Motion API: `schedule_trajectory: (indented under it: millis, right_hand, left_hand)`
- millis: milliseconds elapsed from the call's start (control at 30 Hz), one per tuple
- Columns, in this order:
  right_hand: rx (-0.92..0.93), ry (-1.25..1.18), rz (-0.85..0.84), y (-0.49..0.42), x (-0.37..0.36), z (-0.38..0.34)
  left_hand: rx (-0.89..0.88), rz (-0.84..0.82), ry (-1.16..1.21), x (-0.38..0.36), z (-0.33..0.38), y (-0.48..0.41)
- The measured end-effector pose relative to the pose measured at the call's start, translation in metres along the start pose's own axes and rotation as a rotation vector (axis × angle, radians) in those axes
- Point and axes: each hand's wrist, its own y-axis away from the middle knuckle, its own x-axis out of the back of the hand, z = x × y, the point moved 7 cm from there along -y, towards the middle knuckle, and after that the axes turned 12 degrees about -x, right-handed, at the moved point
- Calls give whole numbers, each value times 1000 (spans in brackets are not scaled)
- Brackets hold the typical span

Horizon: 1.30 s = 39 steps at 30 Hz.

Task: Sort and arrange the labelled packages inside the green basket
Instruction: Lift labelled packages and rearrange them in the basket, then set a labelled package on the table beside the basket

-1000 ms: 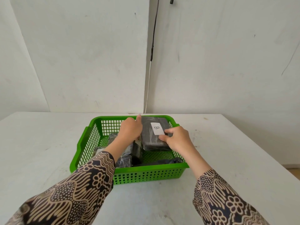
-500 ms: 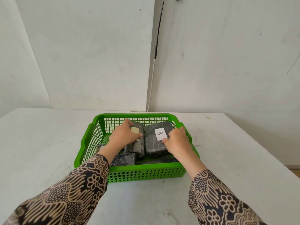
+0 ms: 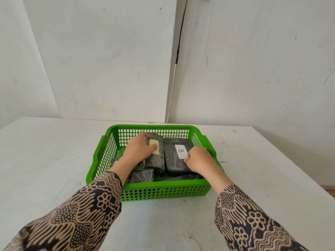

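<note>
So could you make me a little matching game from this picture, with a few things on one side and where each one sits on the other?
Things:
1. package labelled B
2. package with the cream label
3. small dark package
4. green basket

Places:
a. on the white table
b. right side of the basket, under the right hand
c. near front wall of the basket, by the left forearm
d. middle of the basket, under the left hand

Pairs: 1-b, 2-d, 3-c, 4-a
</note>
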Motion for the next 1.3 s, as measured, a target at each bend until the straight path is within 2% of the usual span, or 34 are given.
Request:
schedule_trajectory:
  millis: [300, 467, 567, 667, 767, 900, 1000, 1067, 1133, 1200, 1300]
  right_hand:
    - [152, -419, -69, 11, 6, -22]
    - [156, -605, -100, 13, 12, -30]
    - [114, -709, -187, 13, 11, -27]
    - [59, -939, -273, 13, 14, -20]
    - [50, -1068, -172, 10, 32, -4]
    - [-17, -1248, -2, 3, 59, 38]
    - [-154, -1359, 153, -3, 69, 83]
    - [-277, -1375, 229, -5, 64, 113]
    - [-401, -1286, 322, -6, 55, 142]
    - [-483, -1189, 333, -6, 39, 163]
    - [-555, -1154, 215, -10, 7, 181]
  left_hand:
    - [255, 25, 386, -1, -11, 1]
    - [219, 91, 633, 4, 2, 0]
    - [207, 133, 852, 9, 12, -3]
    - [136, 96, 983, 9, 29, -4]
    - [72, 29, 1047, 4, 46, -1]
    - [33, 61, 817, 5, 48, -3]
    - [16, 67, 694, 4, 45, -4]
    - [13, 46, 619, 3, 42, -3]
    - [15, 22, 560, 1, 37, -2]
    - [18, 1, 533, -1, 33, -1]
    - [26, -19, 504, -3, 28, -1]
